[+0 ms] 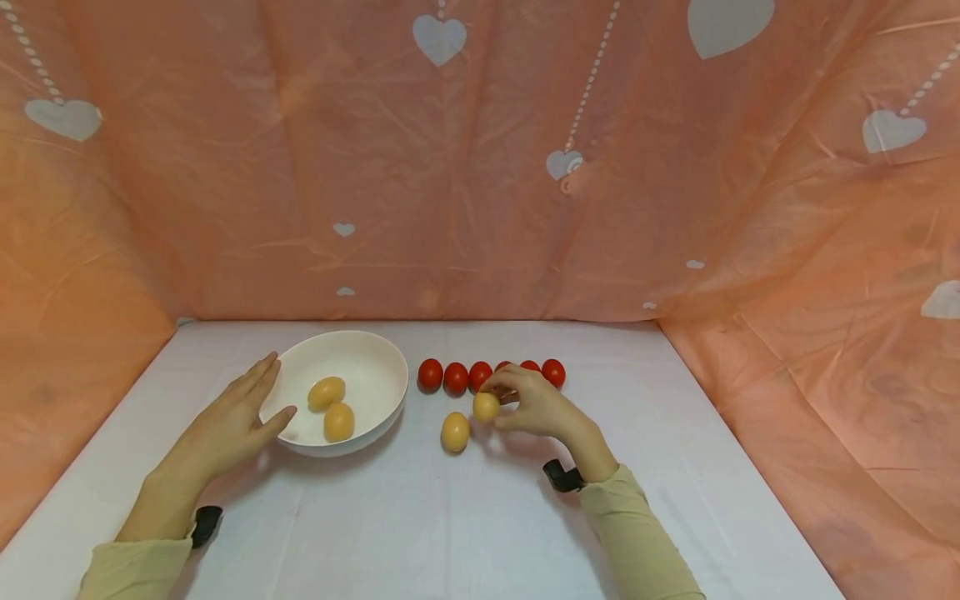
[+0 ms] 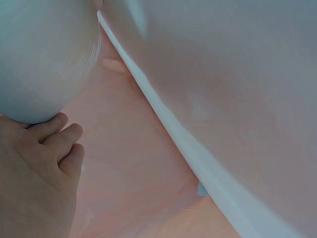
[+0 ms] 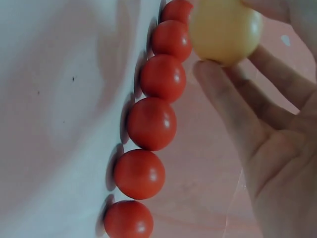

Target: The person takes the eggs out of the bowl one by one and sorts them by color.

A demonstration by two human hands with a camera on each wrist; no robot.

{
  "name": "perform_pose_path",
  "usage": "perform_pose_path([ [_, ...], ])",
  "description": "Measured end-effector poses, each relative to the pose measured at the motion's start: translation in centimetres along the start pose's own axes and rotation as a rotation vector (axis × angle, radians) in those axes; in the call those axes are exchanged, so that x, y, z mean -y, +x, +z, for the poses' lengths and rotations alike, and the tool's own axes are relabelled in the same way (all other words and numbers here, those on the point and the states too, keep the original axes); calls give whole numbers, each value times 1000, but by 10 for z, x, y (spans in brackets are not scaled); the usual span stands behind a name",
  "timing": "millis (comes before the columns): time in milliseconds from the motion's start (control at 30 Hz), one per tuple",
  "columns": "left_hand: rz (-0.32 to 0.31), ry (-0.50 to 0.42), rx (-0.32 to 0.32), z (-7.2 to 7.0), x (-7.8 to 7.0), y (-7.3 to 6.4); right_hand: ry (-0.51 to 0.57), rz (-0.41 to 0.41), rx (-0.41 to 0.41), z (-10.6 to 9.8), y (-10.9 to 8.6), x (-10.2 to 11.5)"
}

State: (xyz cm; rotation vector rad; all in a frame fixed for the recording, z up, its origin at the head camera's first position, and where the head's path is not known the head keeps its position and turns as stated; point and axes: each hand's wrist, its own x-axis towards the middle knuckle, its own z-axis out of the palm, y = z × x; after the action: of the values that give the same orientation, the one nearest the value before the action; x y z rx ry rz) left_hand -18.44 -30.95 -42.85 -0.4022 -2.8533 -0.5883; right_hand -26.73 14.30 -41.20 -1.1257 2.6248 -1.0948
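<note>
A yellow cherry tomato (image 1: 486, 407) is pinched between the thumb and fingertips of my right hand (image 1: 534, 404), raised just off the cloth; the right wrist view shows the same yellow tomato (image 3: 225, 32) held by its ends. Another yellow tomato (image 1: 455, 432) lies on the cloth just left of that hand. My left hand (image 1: 225, 425) rests against the left side of a white bowl (image 1: 378, 367), fingers straight along its outer wall and thumb across the near rim. Inside the bowl lie two yellow tomatoes (image 1: 339, 422). From the left wrist, its fingertips (image 2: 69, 136) touch the bowl's outside (image 2: 44, 59).
Behind the right hand, several red cherry tomatoes (image 1: 431, 376) stand in a row to the right of the bowl, partly covered by the fingers. A white cloth (image 1: 375, 525) covers the table. Orange sheeting with hearts (image 1: 465, 208) walls the back and both sides.
</note>
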Motion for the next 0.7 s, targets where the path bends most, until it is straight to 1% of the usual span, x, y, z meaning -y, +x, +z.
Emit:
perform_pose_path([
  [133, -3, 5, -1, 1, 0, 1, -63, 29, 57, 3, 1, -4],
  [267, 4, 9, -11, 1, 0, 1, -118, 47, 95, 7, 2, -4],
  [467, 9, 5, -18, 0, 0, 1, -128, 67, 136, 12, 4, -3],
  [700, 26, 7, -34, 1, 1, 0, -137, 70, 147, 15, 4, -3],
])
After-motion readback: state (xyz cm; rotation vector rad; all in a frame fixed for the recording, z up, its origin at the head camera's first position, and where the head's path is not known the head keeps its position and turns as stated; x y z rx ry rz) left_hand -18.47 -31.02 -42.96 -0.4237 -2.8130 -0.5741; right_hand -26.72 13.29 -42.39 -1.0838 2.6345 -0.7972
